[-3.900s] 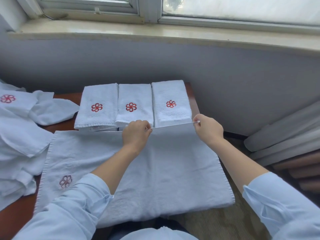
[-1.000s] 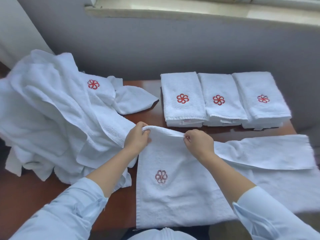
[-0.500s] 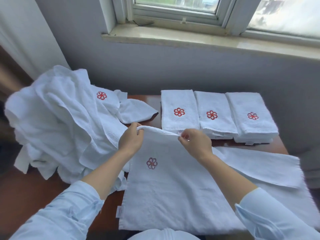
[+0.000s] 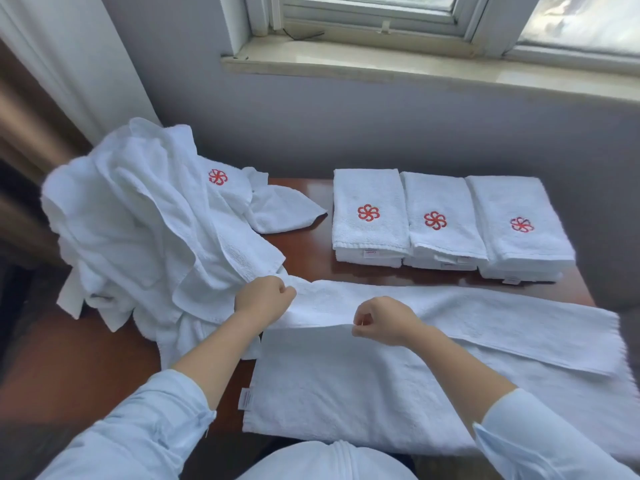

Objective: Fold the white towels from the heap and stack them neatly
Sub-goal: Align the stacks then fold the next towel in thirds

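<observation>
Left grip (image 4: 265,299) and right grip (image 4: 381,320) tight on towel (image 4: 346,393) fold, over reddish, seemingly wooden table (image 4: 301,247) beneath windowsill (image 4: 381,60)

table (image 4: 304,251): polished red-brown wood, under and beyond the left hand (image 4: 263,299) and the right hand (image 4: 384,320) | wall (image 4: 346,126): grey-blue, straight beyond the table | windowsill (image 4: 415,64): pale stone, far beyond the right hand | window (image 4: 374,19): white frame, daylight coming in | curtain (image 4: 69,46): white, beside a brown drape (image 4: 24,126), far left of the left hand
</observation>
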Motion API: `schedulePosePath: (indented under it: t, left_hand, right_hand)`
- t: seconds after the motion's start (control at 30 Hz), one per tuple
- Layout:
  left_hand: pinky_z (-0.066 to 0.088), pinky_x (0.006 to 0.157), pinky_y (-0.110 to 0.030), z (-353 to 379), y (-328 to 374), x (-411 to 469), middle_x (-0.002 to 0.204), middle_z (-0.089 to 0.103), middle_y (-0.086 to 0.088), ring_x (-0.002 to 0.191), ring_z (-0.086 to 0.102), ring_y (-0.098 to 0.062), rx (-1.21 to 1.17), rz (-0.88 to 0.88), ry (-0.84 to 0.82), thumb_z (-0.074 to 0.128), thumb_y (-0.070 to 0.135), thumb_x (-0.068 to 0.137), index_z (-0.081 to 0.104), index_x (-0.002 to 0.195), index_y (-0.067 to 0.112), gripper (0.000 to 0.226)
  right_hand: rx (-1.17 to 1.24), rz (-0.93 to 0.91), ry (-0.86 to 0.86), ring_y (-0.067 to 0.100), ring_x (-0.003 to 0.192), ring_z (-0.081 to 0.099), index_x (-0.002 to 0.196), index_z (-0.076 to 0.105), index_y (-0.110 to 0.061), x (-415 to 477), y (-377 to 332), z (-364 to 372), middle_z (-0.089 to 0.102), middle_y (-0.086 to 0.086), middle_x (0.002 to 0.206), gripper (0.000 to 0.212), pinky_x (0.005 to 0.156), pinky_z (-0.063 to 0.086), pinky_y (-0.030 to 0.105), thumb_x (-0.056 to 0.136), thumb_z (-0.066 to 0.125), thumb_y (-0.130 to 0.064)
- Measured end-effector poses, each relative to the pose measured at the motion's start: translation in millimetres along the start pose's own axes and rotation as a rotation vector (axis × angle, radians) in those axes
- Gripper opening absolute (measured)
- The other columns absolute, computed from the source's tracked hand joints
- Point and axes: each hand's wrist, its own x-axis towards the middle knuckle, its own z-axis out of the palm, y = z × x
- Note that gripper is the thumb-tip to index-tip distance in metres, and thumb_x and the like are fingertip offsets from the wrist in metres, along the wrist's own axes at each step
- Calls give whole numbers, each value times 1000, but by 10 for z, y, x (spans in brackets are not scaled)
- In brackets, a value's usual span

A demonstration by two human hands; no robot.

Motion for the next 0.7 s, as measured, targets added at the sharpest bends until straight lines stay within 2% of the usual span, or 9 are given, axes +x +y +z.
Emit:
schedulePosePath:
  t: [0.03, 0.1, 0.17, 0.27, 0.37, 0.43, 0.53, 0.7]
  left_hand:
    - [40, 58, -28, 39, -5, -8, 83, 62, 3, 75, 58, -21, 38, 10, -14, 44, 31, 88, 56, 70, 20, 24]
    - [49, 73, -29, 123, -19, -18, 112, 64, 2, 100, 60, -21, 101, 33, -78, 47, 30, 90, 68, 102, 26, 24]
    - [50, 83, -33, 214, -38, -22, 132, 55, 0, 116, 54, -23, 180, 77, -174, 47, 31, 93, 58, 129, 29, 38]
    - [43, 73, -32, 300, -16, -20, 141, 42, -4, 117, 53, -26, 324, 118, -247, 45, 30, 95, 43, 142, 29, 47]
    - [40, 74, -31, 277, 55, 22, 135, 45, -4, 120, 50, -26, 512, 138, -186, 43, 28, 95, 45, 140, 29, 44]
    - [42, 81, -32, 263, 133, 61, 130, 48, -3, 120, 48, -23, 524, 198, -93, 45, 29, 95, 55, 132, 28, 39]
    - [44, 83, -31, 318, 302, 76, 120, 54, 2, 114, 52, -20, 292, 328, -44, 48, 33, 93, 63, 118, 27, 29]
    - [43, 78, -29, 505, 755, -44, 107, 60, 8, 106, 55, -13, 114, 524, -76, 53, 35, 92, 64, 110, 29, 22]
  right_hand:
    - [-2, 4, -2, 5, 74, 54, 76, 64, -34, 0, 0, 58, 58, -16, 73, 11, 54, 35, 21, 83, 66, -42]
    - [-6, 23, -9, 5, 77, 54, 82, 68, -32, -3, 10, 187, 59, -16, 77, 9, 55, 35, 21, 86, 62, -38]
    - [7, 36, -42, 5, 84, 50, 93, 72, -32, -13, 23, 306, 63, -15, 83, 16, 60, 38, 22, 87, 58, -32]
    - [32, 36, -73, 5, 89, 42, 100, 73, -35, -27, 50, 386, 66, -12, 84, 22, 67, 38, 24, 88, 55, -29]
    - [105, 52, -17, 6, 93, 50, 106, 73, -33, -88, 90, 358, 66, -12, 89, 25, 71, 44, 25, 90, 55, -27]
    - [194, 101, 136, 5, 99, 52, 106, 72, -31, -170, 126, 335, 65, -15, 95, 26, 81, 47, 26, 90, 54, -21]
    - [269, 208, 383, 1, 101, 51, 98, 70, -31, -333, 211, 301, 64, -18, 96, 21, 79, 46, 26, 90, 54, -19]
    - [294, 385, 462, 2, 100, 54, 99, 69, -30, -717, 533, 239, 62, -18, 98, 19, 75, 48, 26, 90, 55, -20]
